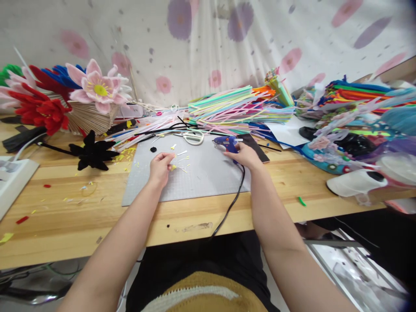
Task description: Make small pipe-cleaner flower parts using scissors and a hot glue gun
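Note:
My right hand (244,155) is wrapped round the handle of a blue glue gun (226,142), whose nozzle points left over the grey cutting mat (201,184). Its black cord (231,203) runs down over the table's front edge. Above the mat's left part, my left hand (160,168) pinches a small yellow piece (173,167) between its fingertips. Small white and yellow stems (183,158) lie just right of that hand. White-handled scissors (193,137) rest at the mat's back edge, and a small black disc (153,149) sits at its upper left.
Pipe cleaners (227,108) are heaped behind the mat. A black flower (92,152) and a pink flower (97,88) stand out at the left, near a white power strip (16,182). At the right are a white bottle (355,182) and a craft pile (331,151).

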`<state>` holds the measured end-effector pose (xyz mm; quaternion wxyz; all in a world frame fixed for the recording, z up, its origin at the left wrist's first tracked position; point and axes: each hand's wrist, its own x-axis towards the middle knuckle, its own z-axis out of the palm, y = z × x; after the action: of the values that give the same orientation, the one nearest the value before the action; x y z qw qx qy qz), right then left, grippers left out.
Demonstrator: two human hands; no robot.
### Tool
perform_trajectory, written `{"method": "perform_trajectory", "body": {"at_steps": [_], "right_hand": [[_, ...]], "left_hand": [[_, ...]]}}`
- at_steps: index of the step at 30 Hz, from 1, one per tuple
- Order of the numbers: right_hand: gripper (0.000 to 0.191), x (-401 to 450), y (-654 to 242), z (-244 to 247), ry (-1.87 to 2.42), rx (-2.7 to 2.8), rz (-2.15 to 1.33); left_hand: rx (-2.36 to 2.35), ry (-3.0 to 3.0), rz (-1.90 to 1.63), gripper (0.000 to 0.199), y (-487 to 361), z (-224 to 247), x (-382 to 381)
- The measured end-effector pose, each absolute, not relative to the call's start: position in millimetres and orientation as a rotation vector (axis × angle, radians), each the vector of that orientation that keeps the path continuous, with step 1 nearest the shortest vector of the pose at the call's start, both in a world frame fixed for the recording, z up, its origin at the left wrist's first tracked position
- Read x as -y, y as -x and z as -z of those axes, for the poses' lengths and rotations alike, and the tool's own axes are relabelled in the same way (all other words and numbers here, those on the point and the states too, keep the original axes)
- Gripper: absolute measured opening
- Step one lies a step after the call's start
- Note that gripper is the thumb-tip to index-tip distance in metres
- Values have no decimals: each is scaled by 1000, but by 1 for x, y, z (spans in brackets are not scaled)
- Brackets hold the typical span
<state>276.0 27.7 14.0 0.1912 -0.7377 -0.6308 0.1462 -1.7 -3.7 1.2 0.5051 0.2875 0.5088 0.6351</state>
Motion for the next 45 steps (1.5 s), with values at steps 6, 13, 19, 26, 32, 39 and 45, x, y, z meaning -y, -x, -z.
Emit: {"method": "perform_trajectory", "body": {"at_steps": [6,13,19,26,32,39,45], "right_hand": [[37,-5,-263,-46,2074,1962,-525],[36,-15,-150,-18,1173,1591,-1325],[39,-21,-117,3,1191,1467,-1270],[35,-17,-125,-3,1203,1409,-1250],[38,-17,-125,2,1202,1407,-1305],[44,-16,-119,7,1181,1469,-1281],[43,-15,-116,10,1182,1431,-1297]], "left_hand": [[-1193,-690,-1556,17,-1,3,2],[-1153,-719,-1529,17,-3,5,3],[-1150,-746,-1509,19,-3,6,4],[-1195,-793,-1412,34,-4,5,6],[-1202,-847,-1381,31,-4,6,6],[-1212,-745,-1444,26,-6,8,3],[-1239,-758,-1432,30,-6,8,4]]}}
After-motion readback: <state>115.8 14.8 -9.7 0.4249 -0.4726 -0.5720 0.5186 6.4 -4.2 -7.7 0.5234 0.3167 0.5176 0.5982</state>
